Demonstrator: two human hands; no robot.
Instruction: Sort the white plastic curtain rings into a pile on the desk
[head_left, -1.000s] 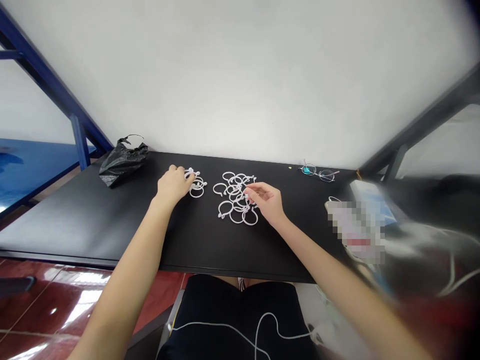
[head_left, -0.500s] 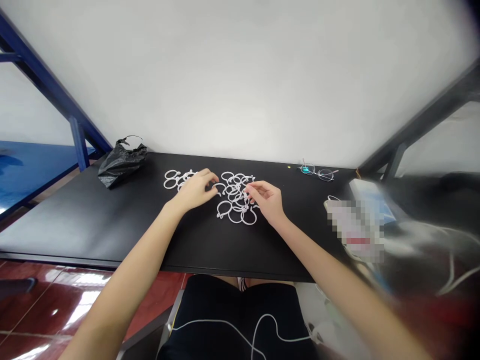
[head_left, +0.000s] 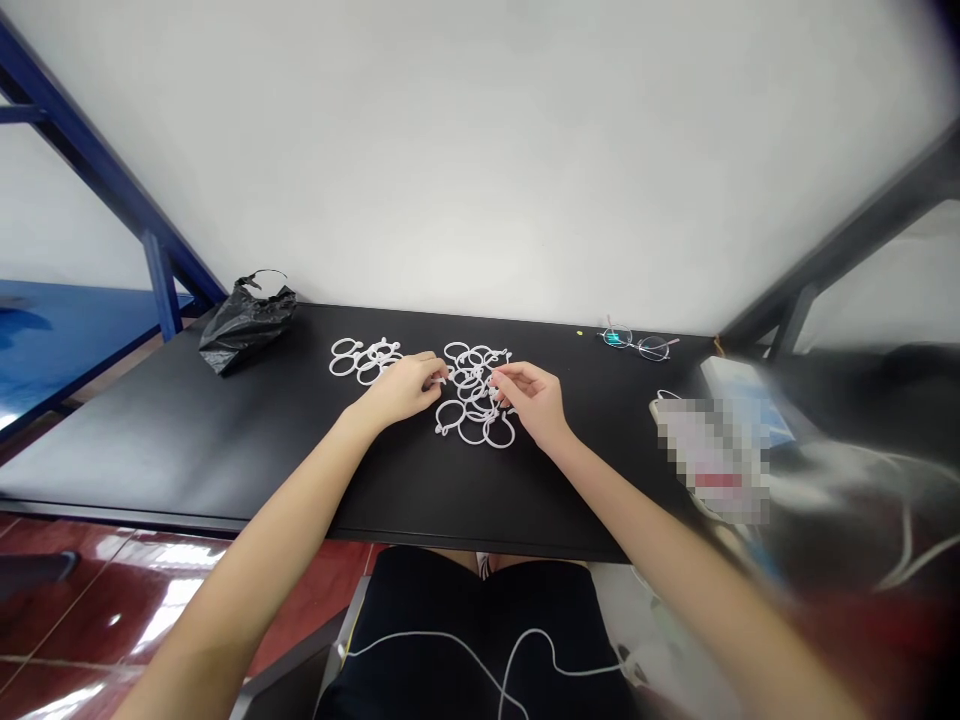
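A loose pile of white plastic curtain rings (head_left: pixel 470 378), each with a small eyelet, lies on the black table (head_left: pixel 450 500) between my hands. At the pile's left edge my left hand (head_left: pixel 409 385) is closed, thumb and fingers pinched on a white ring that they mostly hide. My right hand (head_left: pixel 531 398) rests at the pile's right side, thumb and index finger pinched on part of a white ring. Farther left, partly behind my left hand, is a second, smaller group of white rings (head_left: pixel 369 357).
A crumpled black plastic bag (head_left: pixel 251 322) sits at the table's back left. Eyeglasses (head_left: pixel 636 344) lie at the back right, near a tiny yellow bit (head_left: pixel 580 333). A white and blue box (head_left: pixel 746 400) and a blurred-out item (head_left: pixel 709 460) are on the right. A white cable (head_left: pixel 420 633) crosses my lap.
My left hand has moved slightly right and down, and its fingers have closed on a ring at the pile's left edge. The right hand has stayed nearly still.
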